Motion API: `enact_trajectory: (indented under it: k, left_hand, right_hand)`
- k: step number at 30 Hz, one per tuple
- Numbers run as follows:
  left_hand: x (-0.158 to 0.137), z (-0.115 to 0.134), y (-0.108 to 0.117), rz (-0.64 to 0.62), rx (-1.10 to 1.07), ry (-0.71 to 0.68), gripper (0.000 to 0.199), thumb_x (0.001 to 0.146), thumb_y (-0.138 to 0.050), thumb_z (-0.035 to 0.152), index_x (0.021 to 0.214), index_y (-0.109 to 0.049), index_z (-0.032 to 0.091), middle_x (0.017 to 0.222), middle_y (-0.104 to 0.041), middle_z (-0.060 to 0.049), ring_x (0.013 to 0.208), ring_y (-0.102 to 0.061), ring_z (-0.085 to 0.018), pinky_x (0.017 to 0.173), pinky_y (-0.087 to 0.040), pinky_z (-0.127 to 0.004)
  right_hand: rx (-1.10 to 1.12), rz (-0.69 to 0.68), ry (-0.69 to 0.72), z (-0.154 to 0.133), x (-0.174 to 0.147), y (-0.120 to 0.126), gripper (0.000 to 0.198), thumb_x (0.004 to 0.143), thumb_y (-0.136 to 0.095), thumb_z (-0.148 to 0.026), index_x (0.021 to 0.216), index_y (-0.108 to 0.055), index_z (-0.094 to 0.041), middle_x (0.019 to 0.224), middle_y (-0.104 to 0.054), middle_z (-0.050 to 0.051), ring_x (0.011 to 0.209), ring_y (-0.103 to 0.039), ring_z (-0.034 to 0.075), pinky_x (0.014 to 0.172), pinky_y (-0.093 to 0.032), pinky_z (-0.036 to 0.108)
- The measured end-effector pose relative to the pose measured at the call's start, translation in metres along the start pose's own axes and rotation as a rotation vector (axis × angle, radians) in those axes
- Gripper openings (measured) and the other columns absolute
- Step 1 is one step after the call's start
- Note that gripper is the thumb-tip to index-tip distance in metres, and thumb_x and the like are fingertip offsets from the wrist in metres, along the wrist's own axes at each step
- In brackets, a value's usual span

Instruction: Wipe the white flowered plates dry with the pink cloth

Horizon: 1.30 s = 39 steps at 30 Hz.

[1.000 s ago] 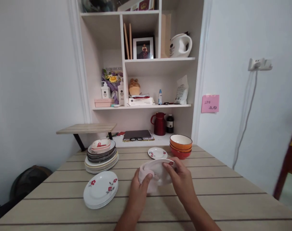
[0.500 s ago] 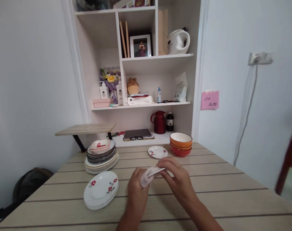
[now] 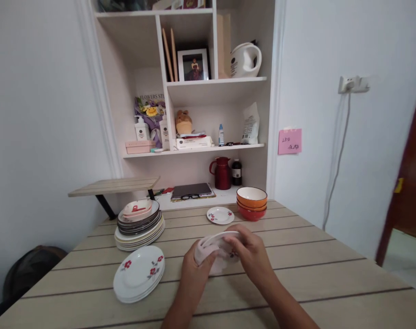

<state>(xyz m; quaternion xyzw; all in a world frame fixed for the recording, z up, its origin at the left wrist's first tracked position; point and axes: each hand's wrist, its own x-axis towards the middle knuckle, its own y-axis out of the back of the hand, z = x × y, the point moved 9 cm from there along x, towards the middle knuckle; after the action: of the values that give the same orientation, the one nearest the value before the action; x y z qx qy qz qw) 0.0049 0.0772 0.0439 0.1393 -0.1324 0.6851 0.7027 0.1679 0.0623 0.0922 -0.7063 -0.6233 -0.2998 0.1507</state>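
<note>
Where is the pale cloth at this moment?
In the head view, the pale cloth is in the left hand, against the left side of the held plate, right of the flowered plate stack.

Two hands (image 3: 194,267), one cloth (image 3: 217,264), one held plate (image 3: 232,253) — three bowls (image 3: 252,210); one red jug (image 3: 223,175)

1. Right side of the surface (image 3: 324,265) was open: broad lane past the right hand (image 3: 252,252).
2. Left side was crowded: flowered plate stack (image 3: 138,273), taller dish stack (image 3: 139,226) just behind, raised shelf (image 3: 115,186) over the back corner.
3. Held plate (image 3: 232,254) filled the centre; narrow gap ran between left hand (image 3: 196,268) and flowered plate stack.
4. Straight ahead, small plate (image 3: 220,215) sat low; bowl stack (image 3: 252,205) stood taller just beside it.
</note>
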Motion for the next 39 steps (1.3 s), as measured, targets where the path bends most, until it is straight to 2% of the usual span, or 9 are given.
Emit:
enact_trajectory:
  k: [5, 9, 13, 18, 22, 27, 31, 34, 39]
  left_hand:
    - [-0.005, -0.016, -0.008, -0.018, -0.076, 0.173, 0.041, 0.069, -0.073, 0.046, 0.093, -0.071, 0.013, 0.088, -0.075, -0.008, 0.080, -0.067, -0.022, 0.071, -0.052, -0.028]
    - [-0.007, -0.022, -0.009, -0.008, -0.076, 0.199, 0.045, 0.069, -0.073, 0.049, 0.094, -0.070, 0.012, 0.087, -0.074, -0.008, 0.081, -0.066, -0.023, 0.070, -0.052, -0.028]
    - [-0.007, -0.021, -0.009, -0.019, -0.053, 0.139, 0.047, 0.072, -0.071, 0.048, 0.103, -0.065, 0.013, 0.094, -0.072, -0.009, 0.088, -0.066, -0.024, 0.077, -0.052, -0.031]
    - [-0.004, -0.016, -0.002, 0.050, -0.012, 0.013, 0.050, 0.072, -0.073, 0.045, 0.109, -0.059, 0.015, 0.107, -0.066, -0.011, 0.097, -0.063, -0.025, 0.085, -0.049, -0.033]
    - [0.000, -0.016, 0.001, 0.039, 0.018, -0.017, 0.050, 0.077, -0.067, 0.048, 0.115, -0.059, 0.017, 0.113, -0.065, -0.012, 0.105, -0.060, -0.027, 0.094, -0.045, -0.036]
    - [-0.001, -0.015, -0.005, -0.070, -0.054, -0.003, 0.067, 0.080, -0.063, 0.052, 0.135, -0.044, 0.019, 0.131, -0.058, -0.013, 0.115, -0.057, -0.026, 0.098, -0.042, -0.036]
    - [-0.004, -0.004, -0.001, -0.042, -0.109, -0.060, 0.080, 0.082, -0.051, 0.064, 0.144, -0.027, 0.019, 0.138, -0.051, -0.015, 0.119, -0.055, -0.025, 0.100, -0.041, -0.036]
    - [-0.006, 0.005, 0.004, 0.026, -0.049, -0.111, 0.071, 0.084, -0.050, 0.062, 0.139, -0.035, 0.020, 0.136, -0.052, -0.015, 0.118, -0.055, -0.025, 0.101, -0.040, -0.035]
    - [-0.005, 0.008, 0.004, 0.092, 0.128, -0.125, 0.043, 0.087, -0.055, 0.044, 0.124, -0.052, 0.021, 0.127, -0.061, -0.011, 0.116, -0.057, -0.024, 0.100, -0.040, -0.036]
  right_hand:
    - [0.301, 0.206, -0.179, 0.020, -0.001, 0.012, 0.022, 0.081, -0.065, -0.043, 0.079, -0.061, -0.021, 0.067, -0.054, -0.003, 0.061, -0.046, 0.014, 0.053, -0.039, 0.021]
    - [0.458, 0.190, -0.273, 0.032, -0.002, 0.004, 0.025, 0.080, -0.065, -0.045, 0.083, -0.059, -0.021, 0.068, -0.053, -0.004, 0.060, -0.044, 0.013, 0.052, -0.038, 0.021]
    - [0.308, 0.164, -0.219, 0.025, -0.001, 0.009, 0.024, 0.081, -0.064, -0.045, 0.082, -0.060, -0.021, 0.069, -0.056, -0.003, 0.061, -0.046, 0.014, 0.052, -0.038, 0.021]
    - [0.015, 0.125, -0.076, 0.007, 0.001, 0.015, 0.022, 0.083, -0.061, -0.043, 0.083, -0.064, -0.021, 0.075, -0.063, 0.000, 0.068, -0.053, 0.017, 0.059, -0.042, 0.023]
    - [-0.141, 0.069, -0.022, 0.001, 0.000, 0.009, 0.022, 0.084, -0.060, -0.043, 0.082, -0.064, -0.021, 0.069, -0.063, -0.001, 0.062, -0.054, 0.016, 0.057, -0.041, 0.024]
    - [-0.149, 0.032, -0.009, 0.001, -0.001, 0.004, 0.021, 0.083, -0.060, -0.042, 0.079, -0.064, -0.021, 0.065, -0.061, -0.002, 0.056, -0.052, 0.015, 0.053, -0.040, 0.023]
    - [-0.074, 0.067, -0.077, 0.008, -0.001, 0.007, 0.024, 0.082, -0.060, -0.044, 0.081, -0.065, -0.021, 0.065, -0.061, -0.001, 0.056, -0.051, 0.016, 0.051, -0.041, 0.024]
    - [-0.074, 0.075, -0.087, 0.008, -0.001, 0.007, 0.023, 0.082, -0.061, -0.044, 0.081, -0.065, -0.021, 0.065, -0.062, -0.001, 0.057, -0.051, 0.016, 0.051, -0.040, 0.024]
    - [-0.081, 0.089, -0.076, 0.006, -0.001, 0.007, 0.023, 0.080, -0.063, -0.043, 0.079, -0.065, -0.021, 0.066, -0.061, -0.001, 0.060, -0.052, 0.017, 0.054, -0.041, 0.024]
